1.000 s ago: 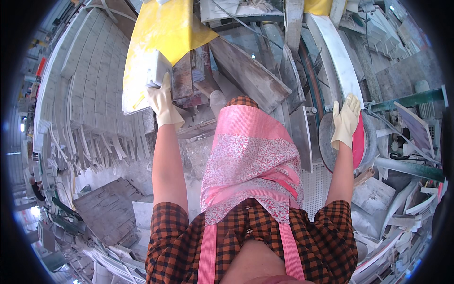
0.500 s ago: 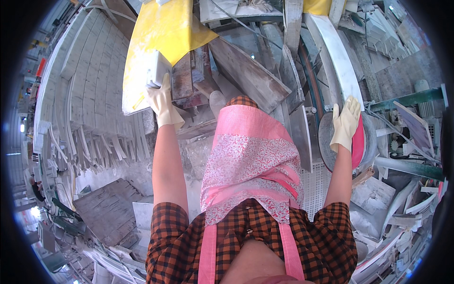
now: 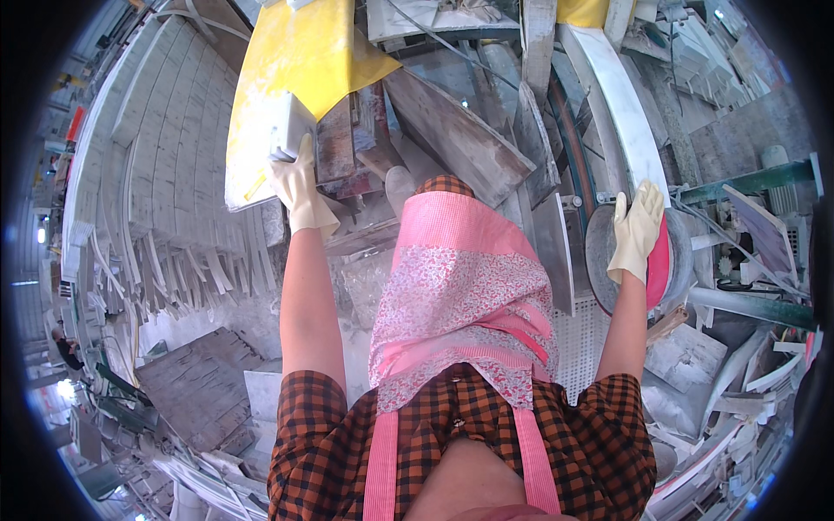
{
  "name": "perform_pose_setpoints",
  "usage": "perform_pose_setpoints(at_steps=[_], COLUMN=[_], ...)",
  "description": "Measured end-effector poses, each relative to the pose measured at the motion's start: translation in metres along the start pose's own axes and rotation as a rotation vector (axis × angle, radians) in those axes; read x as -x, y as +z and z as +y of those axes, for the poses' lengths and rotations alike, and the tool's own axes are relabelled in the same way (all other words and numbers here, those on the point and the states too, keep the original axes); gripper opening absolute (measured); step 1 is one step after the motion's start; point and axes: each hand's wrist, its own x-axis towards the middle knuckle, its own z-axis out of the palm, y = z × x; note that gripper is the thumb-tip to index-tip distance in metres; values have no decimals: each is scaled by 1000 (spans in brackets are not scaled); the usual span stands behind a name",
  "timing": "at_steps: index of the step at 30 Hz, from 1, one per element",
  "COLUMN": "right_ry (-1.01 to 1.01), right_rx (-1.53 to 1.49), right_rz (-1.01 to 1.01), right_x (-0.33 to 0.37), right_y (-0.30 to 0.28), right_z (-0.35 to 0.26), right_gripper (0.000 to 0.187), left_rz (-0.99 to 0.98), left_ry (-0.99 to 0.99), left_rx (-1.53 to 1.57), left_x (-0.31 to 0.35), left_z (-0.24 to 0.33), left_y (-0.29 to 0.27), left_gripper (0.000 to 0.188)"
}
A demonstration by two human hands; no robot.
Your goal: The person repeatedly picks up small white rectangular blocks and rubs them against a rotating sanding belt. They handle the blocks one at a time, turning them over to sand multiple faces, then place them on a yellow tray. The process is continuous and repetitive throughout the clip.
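Note:
My left hand [image 3: 298,187], in a cream rubber glove, is closed on the near end of a short stack of white stone pieces [image 3: 291,122]. The stack rests on a yellow sheet [image 3: 291,52] draped over a work surface at the left. On the right, my right hand [image 3: 637,227], gloved alike, lies flat with its fingers stretched out. It touches the near end of a long white stone strip [image 3: 627,100], beside a grey wheel [image 3: 604,252] and a red-pink band [image 3: 660,260]. The glove hides part of the wheel.
Many long white strips [image 3: 165,130] are stacked at the left. Leaning dusty boards [image 3: 460,126] stand between the two work areas. Green metal bars [image 3: 747,182] reach in at the right. Broken slabs [image 3: 200,382] lie on the floor at both sides.
My right hand has slid very slightly nearer to me along the strip's end. The left hand and the white stack stay in place.

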Motion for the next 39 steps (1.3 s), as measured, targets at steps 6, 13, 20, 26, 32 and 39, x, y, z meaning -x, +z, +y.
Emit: perform_pose_setpoints(at_steps=[6,13,20,26,32,39], right_ry=[-3,-1,-11,8,15,-18], right_rx=[15,8,-2,-3,7,-321], right_rz=[40,42,46,27,8,-146], right_x=[3,8,11,15,20,23], right_y=[-2,-4,-8,-8,-12,-9], right_z=[-1,1,3,5,5,43], right_gripper=[57,57,57,56,58,48], left_rz=[6,18,14,17,2,16], left_ry=[-24,-19,4,9,-16,38], left_rx=[-4,9,1,-5,-6,-69], left_x=[2,4,2,-1,-2,-1], left_z=[4,8,4,-3,-9,-3], left_y=[0,0,0,2,2,1], left_gripper=[75,72,69,73,75,70])
